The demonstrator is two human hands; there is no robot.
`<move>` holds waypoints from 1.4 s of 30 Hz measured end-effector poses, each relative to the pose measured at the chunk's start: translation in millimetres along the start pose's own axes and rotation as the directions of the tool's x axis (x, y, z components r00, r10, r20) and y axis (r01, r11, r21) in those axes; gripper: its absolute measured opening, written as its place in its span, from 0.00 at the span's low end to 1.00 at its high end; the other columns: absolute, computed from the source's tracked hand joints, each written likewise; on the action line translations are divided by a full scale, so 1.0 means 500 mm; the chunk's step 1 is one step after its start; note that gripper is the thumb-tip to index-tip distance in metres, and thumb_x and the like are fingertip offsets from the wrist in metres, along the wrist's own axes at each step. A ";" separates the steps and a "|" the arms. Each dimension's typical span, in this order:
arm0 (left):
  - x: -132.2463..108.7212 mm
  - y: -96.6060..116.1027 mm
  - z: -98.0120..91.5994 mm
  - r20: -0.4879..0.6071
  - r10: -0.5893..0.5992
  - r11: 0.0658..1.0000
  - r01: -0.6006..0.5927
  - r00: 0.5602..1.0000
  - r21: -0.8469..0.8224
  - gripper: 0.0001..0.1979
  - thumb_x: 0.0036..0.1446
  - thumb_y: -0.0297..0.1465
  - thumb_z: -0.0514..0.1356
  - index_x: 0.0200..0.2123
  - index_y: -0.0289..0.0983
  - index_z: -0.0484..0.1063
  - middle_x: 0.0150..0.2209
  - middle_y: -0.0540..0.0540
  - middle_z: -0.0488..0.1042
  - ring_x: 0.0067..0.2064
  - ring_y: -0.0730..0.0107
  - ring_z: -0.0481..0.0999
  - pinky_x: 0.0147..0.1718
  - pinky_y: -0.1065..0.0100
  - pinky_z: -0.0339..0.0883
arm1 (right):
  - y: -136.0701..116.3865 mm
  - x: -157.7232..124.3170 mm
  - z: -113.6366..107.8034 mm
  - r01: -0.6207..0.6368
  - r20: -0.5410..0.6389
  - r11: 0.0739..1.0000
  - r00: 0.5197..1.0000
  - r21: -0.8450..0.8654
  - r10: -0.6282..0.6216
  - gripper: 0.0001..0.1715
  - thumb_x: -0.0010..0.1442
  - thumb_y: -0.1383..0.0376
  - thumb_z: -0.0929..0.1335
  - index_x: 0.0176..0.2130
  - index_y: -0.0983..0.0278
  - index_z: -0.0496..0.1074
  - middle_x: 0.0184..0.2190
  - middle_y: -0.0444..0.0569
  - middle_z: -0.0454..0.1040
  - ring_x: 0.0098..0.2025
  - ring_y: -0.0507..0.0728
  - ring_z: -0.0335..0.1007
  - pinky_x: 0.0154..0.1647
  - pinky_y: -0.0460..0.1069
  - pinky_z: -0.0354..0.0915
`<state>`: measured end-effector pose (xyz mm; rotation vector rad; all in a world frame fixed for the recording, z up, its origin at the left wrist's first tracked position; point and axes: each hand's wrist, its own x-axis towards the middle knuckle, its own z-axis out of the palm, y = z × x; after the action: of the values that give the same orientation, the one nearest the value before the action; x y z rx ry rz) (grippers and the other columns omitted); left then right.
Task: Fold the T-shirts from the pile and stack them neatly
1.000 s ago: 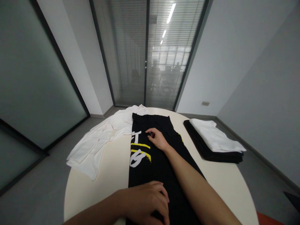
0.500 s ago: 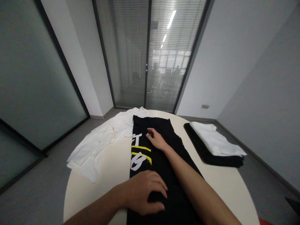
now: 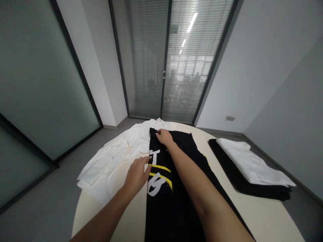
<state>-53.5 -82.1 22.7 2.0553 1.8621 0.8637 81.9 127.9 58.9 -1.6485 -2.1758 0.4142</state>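
A black T-shirt [image 3: 164, 208] with white lettering and yellow stripes lies lengthwise on the round table, its print running to the left edge. My right hand [image 3: 165, 137] is at the shirt's far left corner, thumb and fingertips closed on the cloth. Beside the left edge, level with the yellow stripes, is my left hand [image 3: 136, 173]. Its thumb and fingers are a little apart and their tips touch the black cloth. My right forearm crosses over the shirt and hides part of it.
Loose white cloth [image 3: 113, 158] covers the table's left and far side. At the right, a folded white garment [image 3: 254, 164] rests on folded black ones [image 3: 267, 193]. The pale table top [image 3: 133, 208] has a curved rim. Beyond stand a glass partition [image 3: 148, 67] and walls.
My right hand has moved away from me to the shirt's far end and closed on the cloth. From above the shirt, my left hand has moved forward and left to its edge.
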 end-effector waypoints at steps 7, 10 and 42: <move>0.005 -0.007 0.004 0.043 -0.004 0.997 0.008 0.999 -0.077 0.09 0.64 0.26 0.57 0.44 0.38 0.76 0.45 0.44 0.77 0.49 0.59 0.74 0.51 0.58 0.66 | -0.021 0.056 0.041 -0.059 0.085 0.996 0.994 -0.060 0.064 0.23 0.67 0.56 0.65 0.56 0.65 0.73 0.52 0.61 0.77 0.56 0.66 0.72 0.54 0.57 0.65; 0.009 -0.009 0.005 0.052 -0.031 0.995 0.036 0.998 -0.091 0.09 0.63 0.26 0.57 0.42 0.39 0.76 0.44 0.45 0.77 0.48 0.60 0.75 0.49 0.60 0.67 | -0.026 0.064 0.055 -0.090 0.082 0.993 0.992 -0.073 0.096 0.20 0.66 0.57 0.66 0.53 0.63 0.73 0.51 0.59 0.77 0.55 0.65 0.73 0.53 0.57 0.65; -0.017 -0.002 0.034 0.117 0.139 0.967 -0.160 0.983 0.199 0.23 0.67 0.35 0.54 0.65 0.41 0.66 0.70 0.43 0.59 0.70 0.49 0.58 0.65 0.46 0.56 | 0.031 -0.016 0.041 0.093 0.117 0.954 0.991 -0.284 -0.062 0.34 0.72 0.49 0.52 0.69 0.59 0.61 0.73 0.51 0.50 0.74 0.68 0.39 0.71 0.66 0.36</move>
<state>-44.6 -86.3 6.4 2.3430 1.8296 0.6041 87.4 124.3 33.1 -1.7138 -2.4691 0.1692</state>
